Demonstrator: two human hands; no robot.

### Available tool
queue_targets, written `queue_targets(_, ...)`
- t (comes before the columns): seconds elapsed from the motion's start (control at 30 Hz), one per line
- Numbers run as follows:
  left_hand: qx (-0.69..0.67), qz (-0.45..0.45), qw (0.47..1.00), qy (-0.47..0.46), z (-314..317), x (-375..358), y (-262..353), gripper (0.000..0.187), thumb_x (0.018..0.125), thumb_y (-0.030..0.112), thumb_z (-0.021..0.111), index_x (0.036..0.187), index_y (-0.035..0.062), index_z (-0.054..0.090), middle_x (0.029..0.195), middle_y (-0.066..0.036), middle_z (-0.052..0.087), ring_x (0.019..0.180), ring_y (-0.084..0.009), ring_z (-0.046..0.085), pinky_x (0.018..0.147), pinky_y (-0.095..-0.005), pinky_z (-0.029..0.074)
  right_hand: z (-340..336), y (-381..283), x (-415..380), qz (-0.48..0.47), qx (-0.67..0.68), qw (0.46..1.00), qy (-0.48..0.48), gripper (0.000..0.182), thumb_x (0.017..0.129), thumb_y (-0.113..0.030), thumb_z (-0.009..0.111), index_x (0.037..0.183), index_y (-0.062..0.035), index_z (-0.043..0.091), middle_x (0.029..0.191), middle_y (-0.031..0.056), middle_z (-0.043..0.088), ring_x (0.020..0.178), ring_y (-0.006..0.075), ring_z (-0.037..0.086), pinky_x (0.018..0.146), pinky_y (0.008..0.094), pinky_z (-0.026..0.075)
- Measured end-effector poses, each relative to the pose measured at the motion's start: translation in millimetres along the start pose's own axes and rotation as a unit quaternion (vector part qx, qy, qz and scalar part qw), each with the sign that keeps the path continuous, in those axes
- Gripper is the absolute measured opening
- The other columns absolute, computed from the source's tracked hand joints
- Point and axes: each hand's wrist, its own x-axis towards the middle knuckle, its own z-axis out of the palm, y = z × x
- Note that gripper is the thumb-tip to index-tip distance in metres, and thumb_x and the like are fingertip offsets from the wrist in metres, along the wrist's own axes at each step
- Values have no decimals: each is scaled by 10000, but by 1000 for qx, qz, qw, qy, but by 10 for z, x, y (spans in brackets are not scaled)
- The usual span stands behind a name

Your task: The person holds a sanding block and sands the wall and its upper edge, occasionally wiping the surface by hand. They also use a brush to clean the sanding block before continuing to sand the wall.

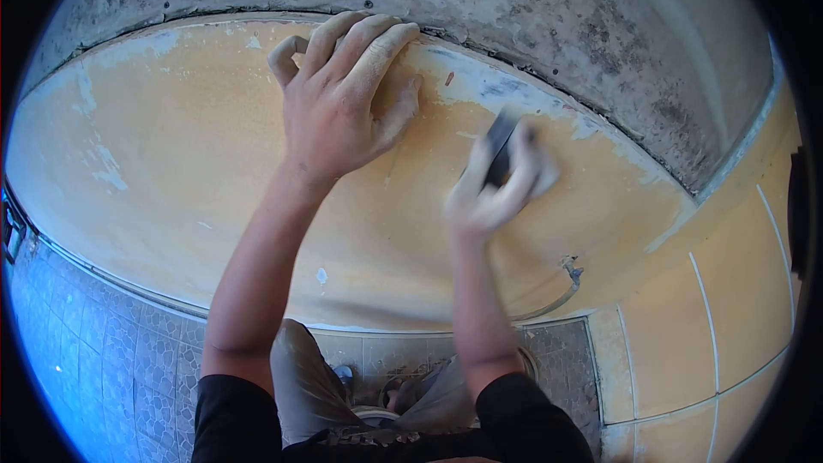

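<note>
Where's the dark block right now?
The dark block is in the right hand, right of centre in the head view, at the yellow wall near its top edge.

The floor (154, 369) is made of grey tiles, and some on the left have a pattern like little stones. Something small and pale (344, 373) sits low by the person's leg (309, 377), too tiny to tell. The yellow wall (189, 154) has white patches, and the left hand (339, 90) rests at its top edge, next to a rough grey ledge (514, 0) with dark stains.
</note>
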Motion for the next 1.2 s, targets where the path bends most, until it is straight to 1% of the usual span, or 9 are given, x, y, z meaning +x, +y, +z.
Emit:
queue_targets(0.13,-51,14,999,1,7,-35,-234,489,828,263,779,1307,200,707,1290,33,698,1246,-187,621,1031,-433,269,-635,151,-2350,13,18,995,-98,327,949,-82,731,1211,51,589,1271,267,442,1121,386,481,924,522,483)
queue_targets(0.2,9,42,999,25,-26,-34,-167,470,830,188,754,1293,113,722,1304,-49,716,1251,-275,636,1040,-367,450,-585,101,-2068,5,9,994,-106,323,941,-74,738,1203,46,592,1278,262,438,1118,384,483,937,517,478)
queue_targets(0.37,27,25,999,24,-57,-42,-119,469,830,184,751,1293,118,724,1310,-56,713,1280,-277,623,1067,-385,427,78,-82,308,-56,-3,998,-13,390,921,-26,783,1279,69,663,1334,241,504,1162,330,530,947,463,493)
queue_targets(0.43,40,25,999,27,-57,-48,-127,466,830,180,749,1292,119,725,1313,-62,711,1290,-281,618,1075,-394,421,220,-256,814,17,41,999,25,322,941,-9,758,1249,64,695,1355,232,494,1140,320,560,928,437,521)
queue_targets(0.53,20,-8,999,34,-42,-88,-144,477,827,190,752,1299,125,719,1325,-61,698,1310,-281,596,1092,-410,395,114,-110,404,-110,-19,994,-17,234,963,7,725,1190,64,736,1373,220,489,1138,314,573,901,398,548)
queue_targets(0.7,11,-32,999,42,9,-88,-156,488,807,258,766,1286,187,709,1294,23,685,1291,-180,584,1019,-418,253,-638,-47,-1877,-70,-32,991,-112,259,910,13,762,1162,34,708,1329,194,501,1148,353,556,983,470,534)
queue_targets(0.87,6,-36,998,52,39,-90,-139,498,798,258,773,1287,189,711,1288,20,687,1295,-179,584,1011,-419,259,-136,-22,-487,-44,9,998,-37,378,905,33,788,1272,68,706,1355,219,502,1140,297,589,894,366,564)
queue_targets(1.03,-15,-38,998,50,18,-94,-151,496,797,242,778,1286,190,712,1296,31,684,1304,-174,576,1011,-418,258,122,-175,665,-64,-52,996,-44,364,981,-47,723,1330,52,697,1370,213,482,1155,296,596,918,385,552)
queue_targets(1.2,-9,-47,998,50,31,-102,-131,488,802,249,773,1283,193,713,1298,33,682,1305,-170,571,1012,-417,258,-452,169,-2008,18,53,996,-67,329,990,0,680,1304,98,674,1422,240,395,1222,406,544,1009,510,536)
